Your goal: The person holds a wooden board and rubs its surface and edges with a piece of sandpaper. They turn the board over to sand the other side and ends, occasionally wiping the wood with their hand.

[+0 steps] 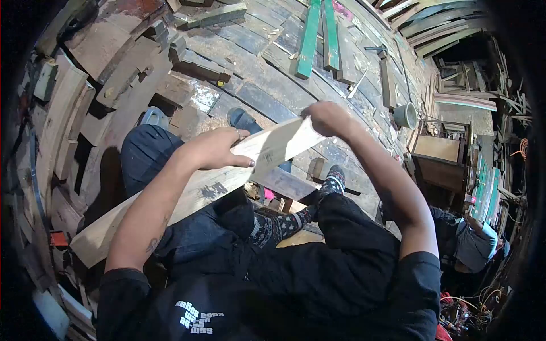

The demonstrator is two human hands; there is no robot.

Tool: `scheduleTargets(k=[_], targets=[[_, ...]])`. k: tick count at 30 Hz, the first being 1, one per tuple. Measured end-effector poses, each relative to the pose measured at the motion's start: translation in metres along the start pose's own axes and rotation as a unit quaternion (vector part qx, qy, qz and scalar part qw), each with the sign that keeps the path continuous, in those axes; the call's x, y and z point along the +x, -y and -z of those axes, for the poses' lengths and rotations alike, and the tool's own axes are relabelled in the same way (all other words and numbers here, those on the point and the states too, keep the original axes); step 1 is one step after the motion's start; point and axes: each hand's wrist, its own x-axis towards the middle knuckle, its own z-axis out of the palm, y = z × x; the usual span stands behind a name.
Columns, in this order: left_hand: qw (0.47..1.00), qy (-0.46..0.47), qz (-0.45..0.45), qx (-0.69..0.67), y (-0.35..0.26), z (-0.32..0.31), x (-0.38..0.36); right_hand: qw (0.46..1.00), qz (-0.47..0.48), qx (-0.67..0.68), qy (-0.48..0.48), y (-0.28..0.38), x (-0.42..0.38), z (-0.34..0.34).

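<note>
A long pale wooden plank (193,190) lies slanted across my lap, from low left up to the middle. My left hand (213,149) presses flat on its upper face, fingers spread toward the plank's far end. My right hand (324,116) is closed around the plank's far tip. My legs in dark trousers and patterned socks (333,182) sit below the plank.
Worn floorboards (267,62) carry two green planks (310,37) at the top. Stacked timber offcuts (62,113) line the left side. A grey bucket (405,115) and a wooden box frame (441,156) stand at right. Another person (475,241) crouches at lower right.
</note>
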Motion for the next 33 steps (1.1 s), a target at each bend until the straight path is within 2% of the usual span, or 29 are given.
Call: scheduleTargets(k=[1,3,4,6,9,10,12,13,14,15,16,17,18,19,21,22,24,25,27,28,30,31,32,33], targets=[[0.998,-0.027,-0.042,-0.024,0.014,-0.009,0.006,0.998,0.012,0.059,0.015,0.019,0.008,-0.002],[1.000,-0.009,-0.020,-0.008,0.013,-0.008,0.008,0.974,0.092,0.205,-0.011,0.068,0.002,0.010],[1.000,0.008,0.003,0.008,0.012,-0.007,0.007,0.960,0.097,0.258,-0.040,0.074,0.004,-0.001],[1.000,0.004,-0.009,0.011,0.010,-0.009,0.006,0.923,0.093,0.370,-0.038,0.064,0.003,-0.006],[1.000,-0.017,-0.021,0.003,0.012,-0.008,0.005,0.978,0.040,0.197,-0.062,-0.003,-0.003,-0.020],[1.000,-0.020,-0.020,0.003,0.011,-0.008,0.004,0.984,-0.031,0.170,-0.048,-0.013,-0.010,-0.012],[1.000,0.009,-0.019,-0.011,0.010,-0.009,0.005,0.990,-0.064,0.104,-0.069,-0.040,-0.006,-0.024],[0.999,-0.003,-0.042,-0.014,0.016,-0.012,0.008,0.996,-0.064,0.053,-0.035,-0.031,-0.005,-0.015],[1.000,-0.016,-0.025,0.001,0.008,-0.008,0.005,0.998,-0.067,0.003,0.000,-0.015,-0.003,-0.008],[0.999,-0.015,-0.037,-0.008,0.009,-0.007,0.005,0.998,-0.036,0.029,-0.045,0.001,-0.002,-0.013],[0.999,-0.015,-0.048,-0.015,0.010,-0.005,0.005,0.991,0.057,0.088,-0.083,0.016,0.005,-0.021],[0.999,-0.014,-0.048,-0.015,0.006,-0.004,0.004,0.984,0.033,0.163,-0.061,0.047,0.001,-0.011],[1.000,0.007,-0.015,0.005,0.002,-0.001,0.003,0.967,0.102,0.227,-0.061,0.060,0.003,-0.007],[0.999,0.030,0.019,0.025,-0.001,0.000,0.002,0.948,0.096,0.301,-0.036,0.059,0.006,-0.005],[1.000,0.013,-0.006,0.006,0.011,-0.009,0.006,0.916,0.046,0.398,0.011,0.039,0.007,0.000],[0.999,-0.011,-0.030,-0.019,0.014,-0.012,0.007,0.948,0.009,0.317,0.005,0.019,0.009,-0.004],[0.999,-0.024,-0.024,-0.014,0.008,-0.008,0.002,0.987,-0.022,0.161,-0.018,-0.032,0.008,-0.021],[0.999,-0.021,-0.029,-0.008,0.008,-0.008,0.003,0.987,-0.021,0.158,-0.020,-0.038,0.010,-0.018],[0.999,-0.007,-0.035,-0.017,0.010,-0.009,0.005,0.999,-0.036,0.029,-0.002,-0.048,0.013,-0.021],[0.999,0.002,-0.040,-0.011,0.014,-0.009,0.008,0.997,-0.064,0.004,0.043,-0.029,0.015,-0.010],[0.998,-0.034,-0.041,-0.017,0.013,-0.011,0.005,0.982,0.040,0.184,0.009,0.005,0.020,-0.006],[0.999,-0.031,-0.040,-0.017,0.013,-0.012,0.005,0.982,0.039,0.186,0.010,0.011,0.019,-0.003],[0.999,-0.023,-0.038,-0.003,0.013,-0.012,0.006,0.941,0.037,0.332,0.044,0.016,0.020,0.003],[0.999,-0.016,-0.037,0.013,0.012,-0.011,0.006,0.879,0.035,0.469,0.077,0.019,0.020,0.011]])
